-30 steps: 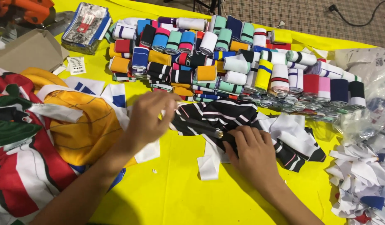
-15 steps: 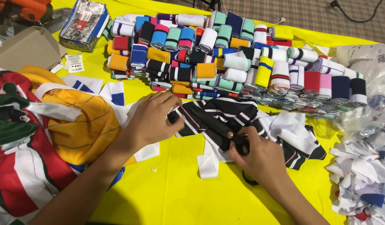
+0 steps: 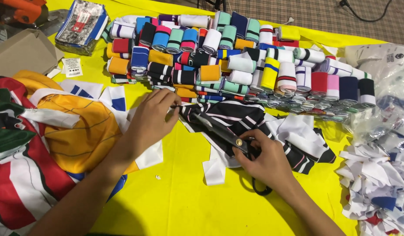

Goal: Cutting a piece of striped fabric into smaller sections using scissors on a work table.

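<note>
My right hand (image 3: 267, 159) grips the black handles of a pair of scissors (image 3: 221, 131). Their blades point up and left across a black fabric piece with white stripes (image 3: 254, 118) lying on the yellow table cover (image 3: 180, 201). My left hand (image 3: 154, 120) pinches the left edge of that striped fabric, right at the tips of the blades. White fabric scraps (image 3: 215, 168) lie under and beside the striped piece.
Several rolled ribbed bands in many colours (image 3: 237, 57) are stacked along the far side. Orange, red, white and green fabric panels (image 3: 49, 135) pile up on the left. White cuttings (image 3: 377, 183) heap at the right. A cardboard box (image 3: 22, 50) and a packet (image 3: 81, 26) sit far left.
My left hand has moved right onto the striped fabric's edge. The scissors have slid up and left along the fabric toward it, with my right hand following.
</note>
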